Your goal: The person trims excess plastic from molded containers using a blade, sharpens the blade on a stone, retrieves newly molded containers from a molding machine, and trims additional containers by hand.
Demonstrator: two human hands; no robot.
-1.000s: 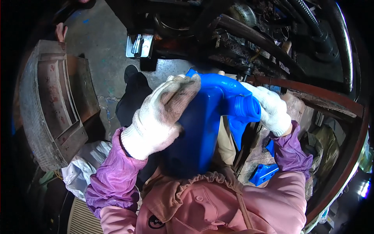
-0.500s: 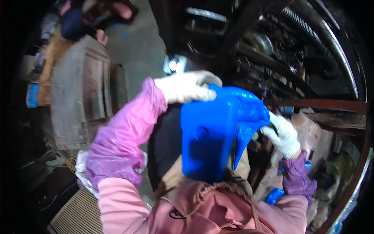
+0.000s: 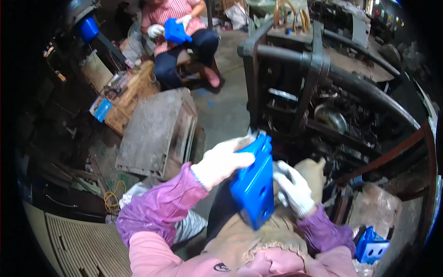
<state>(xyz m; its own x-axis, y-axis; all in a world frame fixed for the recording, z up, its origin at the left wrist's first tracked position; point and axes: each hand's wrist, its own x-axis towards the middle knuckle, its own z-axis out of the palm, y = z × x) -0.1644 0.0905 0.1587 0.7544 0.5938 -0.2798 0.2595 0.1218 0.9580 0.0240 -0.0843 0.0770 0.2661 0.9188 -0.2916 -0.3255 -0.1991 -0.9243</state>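
Observation:
A blue moulded plastic part (image 3: 254, 182) with round holes stands on edge over my lap. My left hand (image 3: 224, 159), in a white glove, grips its upper left edge. My right hand (image 3: 293, 189), also gloved in white, is closed against its right side; I cannot tell whether it holds a small tool there. Purple sleeves cover both forearms.
A dark metal machine frame (image 3: 314, 78) rises ahead and to the right. A grey slab (image 3: 154, 131) lies on the floor at left. Another blue part (image 3: 371, 244) sits at lower right. A seated person (image 3: 177, 37) at the back holds a similar blue part.
The view has swung upward, bringing the room and the seated person into sight. The blue part has turned from broad face to edge-on, with both hands still on it.

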